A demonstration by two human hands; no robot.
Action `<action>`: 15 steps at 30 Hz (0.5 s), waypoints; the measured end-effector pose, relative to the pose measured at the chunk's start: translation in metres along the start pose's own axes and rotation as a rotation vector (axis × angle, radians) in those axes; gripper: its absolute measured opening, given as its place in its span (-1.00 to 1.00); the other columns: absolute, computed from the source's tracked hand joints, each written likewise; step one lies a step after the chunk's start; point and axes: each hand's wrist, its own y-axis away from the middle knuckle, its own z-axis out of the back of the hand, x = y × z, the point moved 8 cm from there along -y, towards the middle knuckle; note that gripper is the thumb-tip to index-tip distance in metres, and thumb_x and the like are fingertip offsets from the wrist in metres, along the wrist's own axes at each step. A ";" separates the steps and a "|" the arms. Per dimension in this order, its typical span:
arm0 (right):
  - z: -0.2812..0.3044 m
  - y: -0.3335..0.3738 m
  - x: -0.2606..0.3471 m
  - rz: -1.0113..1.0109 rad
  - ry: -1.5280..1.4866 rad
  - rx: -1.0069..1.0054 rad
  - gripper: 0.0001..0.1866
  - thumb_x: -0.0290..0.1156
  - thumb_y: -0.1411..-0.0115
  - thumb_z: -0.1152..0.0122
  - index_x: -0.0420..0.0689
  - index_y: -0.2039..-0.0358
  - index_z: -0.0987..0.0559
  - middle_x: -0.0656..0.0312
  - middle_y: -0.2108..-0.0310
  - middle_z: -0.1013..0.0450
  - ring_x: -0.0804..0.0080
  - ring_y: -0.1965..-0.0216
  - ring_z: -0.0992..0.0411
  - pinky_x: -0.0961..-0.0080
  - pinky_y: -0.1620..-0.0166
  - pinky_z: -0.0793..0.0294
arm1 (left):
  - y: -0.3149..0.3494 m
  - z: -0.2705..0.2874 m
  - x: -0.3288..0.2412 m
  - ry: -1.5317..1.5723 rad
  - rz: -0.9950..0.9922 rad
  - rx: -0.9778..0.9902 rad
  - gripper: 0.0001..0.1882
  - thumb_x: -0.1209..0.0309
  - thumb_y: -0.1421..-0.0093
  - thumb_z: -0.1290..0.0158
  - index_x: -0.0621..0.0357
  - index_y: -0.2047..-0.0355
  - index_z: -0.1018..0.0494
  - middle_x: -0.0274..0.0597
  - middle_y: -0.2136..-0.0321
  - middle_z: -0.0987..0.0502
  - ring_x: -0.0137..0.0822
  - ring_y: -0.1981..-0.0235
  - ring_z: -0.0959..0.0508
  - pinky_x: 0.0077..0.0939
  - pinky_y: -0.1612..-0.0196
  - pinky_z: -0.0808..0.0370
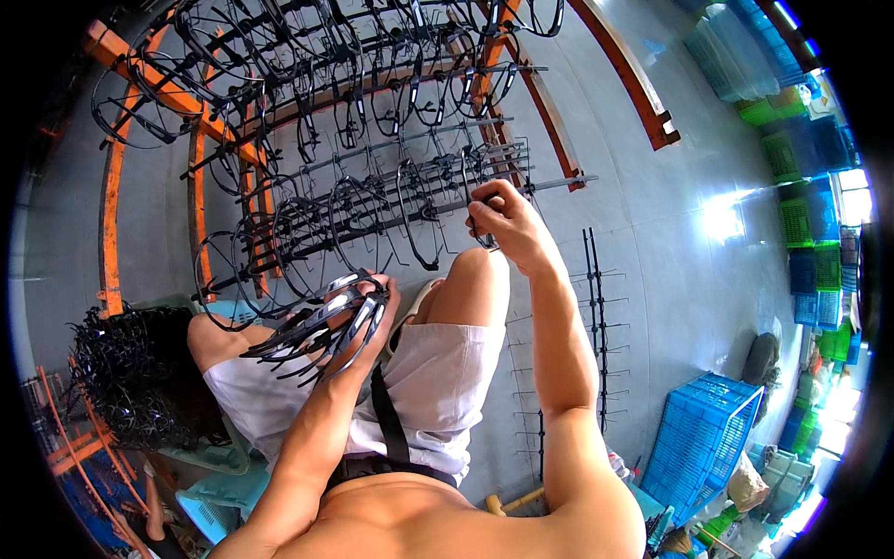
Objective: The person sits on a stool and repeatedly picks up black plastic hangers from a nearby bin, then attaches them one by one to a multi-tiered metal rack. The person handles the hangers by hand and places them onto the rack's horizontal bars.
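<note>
Floor (652, 256): grey, smooth, glossy to the right. Rack (177, 93): orange frame, dark bars (377, 216) hung with black hoops. Right hand (503, 221): fingers closed in a pinch on one hoop (467, 172), near the right end of the rack's lower bars. Left hand (385, 312): closed round a bunch (346, 306) of hoops, below the rack's lower edge. Pinned rods (599, 317): on floor, right of knee. Bare floor between rack's right edge and stacked crates (805, 224). Heap (140, 377): black, lower left.
</note>
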 end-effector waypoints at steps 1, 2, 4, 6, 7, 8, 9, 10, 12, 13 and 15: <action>0.001 0.003 -0.001 -0.014 -0.025 0.001 -0.80 -0.41 -0.23 -0.15 -0.23 0.21 -0.41 0.25 0.49 -0.43 0.58 0.47 -0.39 0.66 0.36 -0.40 | 0.003 -0.005 0.008 0.072 0.057 0.031 -0.91 0.43 -0.17 -0.13 0.18 0.36 -0.51 -0.25 0.30 -0.52 -0.36 0.22 -0.49 -0.46 0.16 -0.44; 0.001 0.005 -0.001 -0.024 -0.051 0.005 -0.80 -0.41 -0.23 -0.15 -0.23 0.21 -0.41 0.25 0.49 -0.44 0.59 0.48 -0.38 0.66 0.37 -0.40 | 0.003 -0.008 0.015 0.142 0.111 0.058 -0.91 0.43 -0.18 -0.11 0.18 0.35 -0.51 -0.25 0.29 -0.51 -0.37 0.20 -0.49 -0.46 0.15 -0.44; 0.001 0.007 -0.004 -0.101 -0.104 0.033 -0.79 -0.41 -0.22 -0.18 -0.21 0.19 -0.43 0.23 0.49 -0.44 0.57 0.46 -0.41 0.64 0.34 -0.45 | 0.006 -0.008 0.012 0.065 0.086 0.050 -0.91 0.44 -0.18 -0.11 0.18 0.35 -0.51 -0.25 0.29 -0.51 -0.38 0.19 -0.48 -0.46 0.13 -0.43; 0.006 0.008 -0.002 -0.073 -0.075 -0.006 -0.80 -0.42 -0.19 -0.20 -0.25 0.24 -0.46 0.23 0.53 -0.46 0.60 0.51 -0.39 0.66 0.41 -0.41 | 0.007 -0.010 0.016 0.061 0.091 0.034 -0.92 0.46 -0.17 -0.12 0.18 0.35 -0.51 -0.26 0.31 -0.52 -0.38 0.19 -0.48 -0.45 0.12 -0.42; 0.007 0.009 -0.001 -0.059 -0.060 -0.025 -0.81 -0.43 -0.18 -0.20 -0.27 0.27 -0.47 0.24 0.54 -0.47 0.62 0.53 -0.38 0.67 0.45 -0.39 | 0.007 -0.012 0.020 0.095 0.109 0.024 -0.93 0.47 -0.16 -0.13 0.18 0.35 -0.51 -0.26 0.33 -0.52 -0.37 0.19 -0.48 -0.45 0.13 -0.42; 0.008 0.009 -0.001 -0.059 -0.051 -0.031 -0.81 -0.42 -0.18 -0.21 -0.27 0.28 -0.48 0.23 0.55 -0.47 0.62 0.54 -0.38 0.67 0.45 -0.39 | 0.005 -0.007 0.013 0.145 0.090 -0.038 -0.92 0.52 -0.09 -0.18 0.18 0.38 -0.51 -0.26 0.38 -0.52 -0.34 0.22 -0.50 -0.45 0.13 -0.41; 0.009 0.008 -0.001 -0.058 -0.041 -0.037 -0.81 -0.42 -0.17 -0.22 -0.28 0.28 -0.49 0.23 0.55 -0.47 0.62 0.55 -0.38 0.67 0.46 -0.39 | 0.003 -0.005 0.005 0.126 0.060 -0.037 -0.91 0.53 -0.08 -0.19 0.17 0.39 -0.51 -0.26 0.38 -0.52 -0.33 0.22 -0.50 -0.44 0.13 -0.41; 0.010 0.007 0.000 -0.057 -0.031 -0.043 -0.81 -0.42 -0.17 -0.22 -0.28 0.29 -0.49 0.23 0.56 -0.48 0.62 0.55 -0.39 0.68 0.46 -0.39 | 0.002 -0.002 -0.003 0.108 0.029 -0.036 -0.90 0.54 -0.06 -0.21 0.17 0.39 -0.51 -0.26 0.39 -0.52 -0.33 0.22 -0.50 -0.44 0.13 -0.41; 0.011 0.006 0.002 -0.069 -0.021 -0.055 -0.80 -0.42 -0.17 -0.22 -0.28 0.28 -0.49 0.23 0.56 -0.47 0.63 0.56 -0.37 0.67 0.48 -0.38 | -0.002 0.002 -0.009 -0.113 -0.102 -0.050 -0.91 0.52 -0.06 -0.21 0.15 0.43 -0.51 -0.25 0.42 -0.52 -0.29 0.28 -0.52 -0.42 0.17 -0.45; 0.012 0.006 0.003 -0.075 -0.016 -0.062 -0.79 -0.42 -0.17 -0.22 -0.28 0.27 -0.48 0.23 0.56 -0.47 0.63 0.57 -0.37 0.67 0.48 -0.37 | 0.002 -0.002 0.028 0.570 0.290 -0.091 -0.91 0.51 -0.09 -0.18 0.17 0.38 -0.49 -0.23 0.39 -0.51 -0.29 0.26 -0.52 -0.41 0.14 -0.46; 0.007 0.008 0.007 -0.127 -0.051 -0.052 -0.80 -0.42 -0.18 -0.22 -0.27 0.27 -0.47 0.24 0.58 -0.45 0.64 0.59 -0.34 0.67 0.53 -0.33 | 0.016 -0.026 0.049 1.016 0.590 0.037 -0.85 0.50 -0.17 -0.08 0.21 0.24 -0.41 -0.20 0.31 -0.48 -0.30 0.19 -0.48 -0.34 0.03 -0.43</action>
